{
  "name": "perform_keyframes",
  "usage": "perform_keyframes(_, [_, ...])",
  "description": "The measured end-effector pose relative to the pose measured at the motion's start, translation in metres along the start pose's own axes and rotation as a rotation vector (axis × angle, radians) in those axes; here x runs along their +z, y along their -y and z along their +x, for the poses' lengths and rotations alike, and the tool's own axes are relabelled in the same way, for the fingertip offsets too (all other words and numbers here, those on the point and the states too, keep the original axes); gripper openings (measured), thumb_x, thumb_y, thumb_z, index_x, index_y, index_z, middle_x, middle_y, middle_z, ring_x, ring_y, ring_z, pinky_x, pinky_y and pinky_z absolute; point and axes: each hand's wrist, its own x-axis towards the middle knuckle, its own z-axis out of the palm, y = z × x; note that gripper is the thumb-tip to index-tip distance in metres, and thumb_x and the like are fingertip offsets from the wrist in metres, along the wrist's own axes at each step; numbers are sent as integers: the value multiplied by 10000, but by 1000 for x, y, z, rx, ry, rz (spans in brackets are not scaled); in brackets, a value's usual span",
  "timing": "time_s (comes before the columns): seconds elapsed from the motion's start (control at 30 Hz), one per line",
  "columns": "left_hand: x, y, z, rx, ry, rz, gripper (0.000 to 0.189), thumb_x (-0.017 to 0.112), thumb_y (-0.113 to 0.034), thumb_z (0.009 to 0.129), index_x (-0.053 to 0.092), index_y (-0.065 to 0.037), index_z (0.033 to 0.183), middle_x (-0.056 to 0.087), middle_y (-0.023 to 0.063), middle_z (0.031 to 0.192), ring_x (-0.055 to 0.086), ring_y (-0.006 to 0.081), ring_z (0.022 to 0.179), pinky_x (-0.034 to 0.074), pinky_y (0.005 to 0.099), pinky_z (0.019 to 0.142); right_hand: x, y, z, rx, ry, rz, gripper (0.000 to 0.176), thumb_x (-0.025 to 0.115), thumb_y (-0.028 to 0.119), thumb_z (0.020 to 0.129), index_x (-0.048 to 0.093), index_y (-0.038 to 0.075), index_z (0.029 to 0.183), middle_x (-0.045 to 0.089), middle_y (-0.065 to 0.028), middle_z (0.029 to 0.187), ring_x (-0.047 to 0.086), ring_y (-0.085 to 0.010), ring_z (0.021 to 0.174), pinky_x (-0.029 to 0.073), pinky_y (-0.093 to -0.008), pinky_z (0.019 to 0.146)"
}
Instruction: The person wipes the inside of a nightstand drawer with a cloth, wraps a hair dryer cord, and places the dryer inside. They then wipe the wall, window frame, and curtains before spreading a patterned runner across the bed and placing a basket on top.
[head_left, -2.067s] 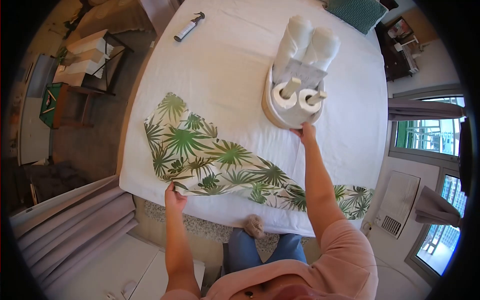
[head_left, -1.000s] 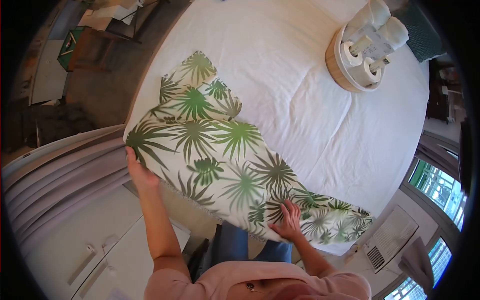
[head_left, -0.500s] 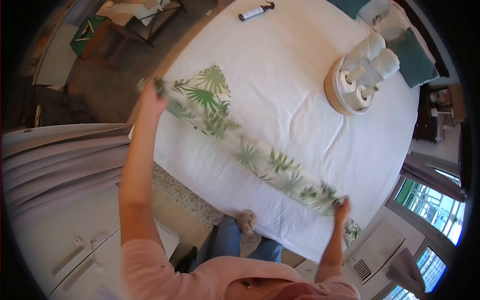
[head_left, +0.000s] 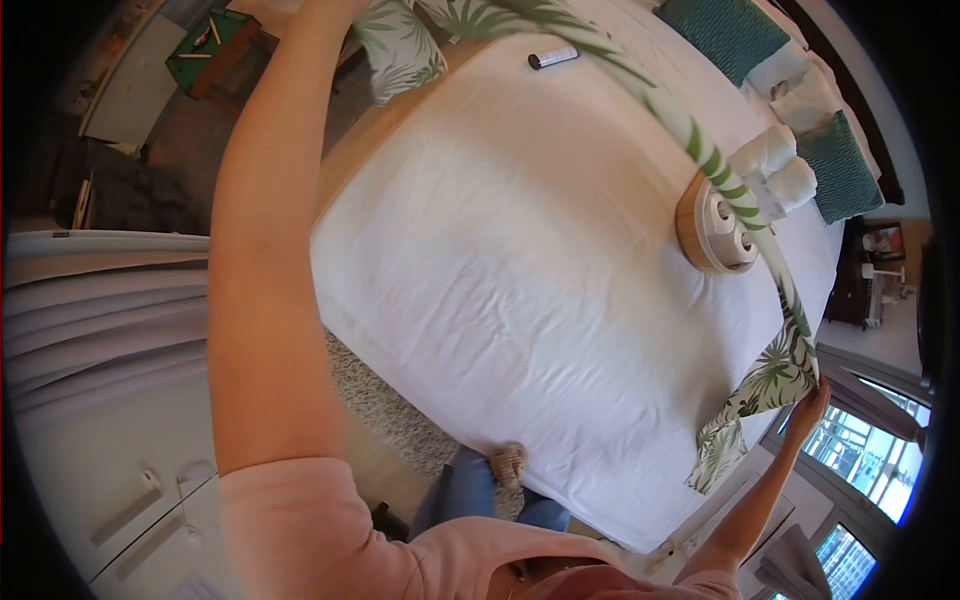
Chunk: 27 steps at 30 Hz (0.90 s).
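A long leaf-patterned cloth (head_left: 655, 100) in green and white arches in the air above the white-covered bed (head_left: 480, 230). My left hand (head_left: 345, 8) is raised at the top edge of the view, mostly cut off, beside one hanging end of the cloth; its fingers are hidden. At the right, my right hand (head_left: 815, 396) is closed on the cloth near its other end, and a loose part hangs below it. The cloth passes in front of a round basket (head_left: 690, 225) holding rolls and rolled white towels (head_left: 790, 180).
A dark bottle (head_left: 553, 58) lies on the bed's far part. Teal pillows (head_left: 722, 38) stand at the upper right. Grey curtains (head_left: 110, 320) hang at the left, above a white cabinet (head_left: 120, 480). A shaggy rug (head_left: 385, 410) borders the bed.
Both hands have risen and spread wider, lifting the cloth off the bed into an arch. My left hand moved up to the frame's top, my right hand up and to the right.
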Motion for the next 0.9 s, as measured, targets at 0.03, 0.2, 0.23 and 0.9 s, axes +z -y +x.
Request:
perform_keyframes(0.03, [-16, 3, -9, 22, 25, -4, 309, 381, -348, 947, 497, -65, 983, 567, 79, 879, 569, 225, 760, 501, 380, 710, 6, 3, -8, -45, -8, -8, 289, 459, -50, 828, 538, 15, 1098, 576, -144, 958, 565, -305, 897, 439, -366, 783])
perform_keyframes(0.2, [-120, 70, -42, -119, -185, 166, 389, 279, -339, 978, 433, -56, 1196, 536, 72, 1164, 546, 232, 1025, 468, 377, 896, 17, 40, -40, -52, 131, -5, 294, 439, -84, 804, 555, 11, 1056, 567, -145, 952, 556, -311, 884, 432, -378, 773])
perform_keyframes(0.23, [-140, 88, -46, -139, -185, 176, 380, 319, -349, 969, 429, -61, 1189, 529, 78, 1156, 548, 229, 1017, 489, 385, 859, 18, 40, -47, -49, 155, -30, 290, 442, -84, 801, 558, 12, 1049, 566, -145, 948, 554, -312, 882, 430, -381, 771])
perform_keyframes(0.9, [-242, 199, -37, -379, -362, 361, 411, 379, -428, 934, 468, -113, 1182, 560, 42, 1018, 560, 194, 868, 494, 408, 701, 19, 54, -107, 733, 184, 678, 250, 372, 18, 912, 472, 47, 1139, 543, -78, 1030, 561, -169, 915, 470, -268, 752])
